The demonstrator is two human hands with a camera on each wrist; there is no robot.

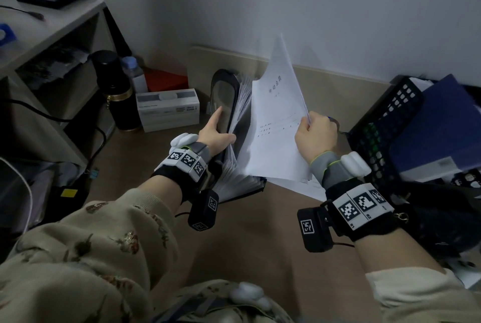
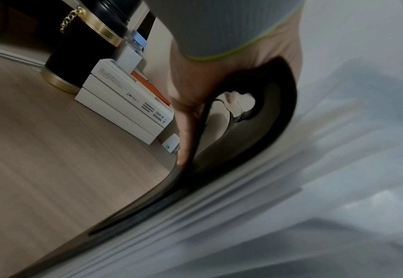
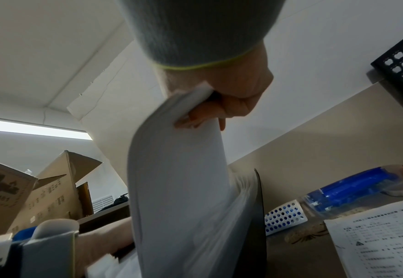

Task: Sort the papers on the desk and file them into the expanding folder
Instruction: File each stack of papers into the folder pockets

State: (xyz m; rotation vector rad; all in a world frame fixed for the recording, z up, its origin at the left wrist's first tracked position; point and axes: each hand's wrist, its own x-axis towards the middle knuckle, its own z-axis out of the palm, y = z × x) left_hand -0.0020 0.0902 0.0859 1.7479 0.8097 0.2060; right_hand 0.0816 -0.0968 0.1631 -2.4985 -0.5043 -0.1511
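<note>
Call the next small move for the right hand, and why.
Probably lower the sheaf of papers into the gap beside it. The right hand grips it above the expanding folder, whose front flap the left hand holds back.

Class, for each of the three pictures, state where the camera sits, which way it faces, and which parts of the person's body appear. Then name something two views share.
Head: on the head, looking down at the desk; shows left hand, right hand and both forearms.
Left wrist: looks along the left hand at the expanding folder.
Right wrist: looks up past the right hand at the papers.
Shared: head and left wrist views both show the black flask.
</note>
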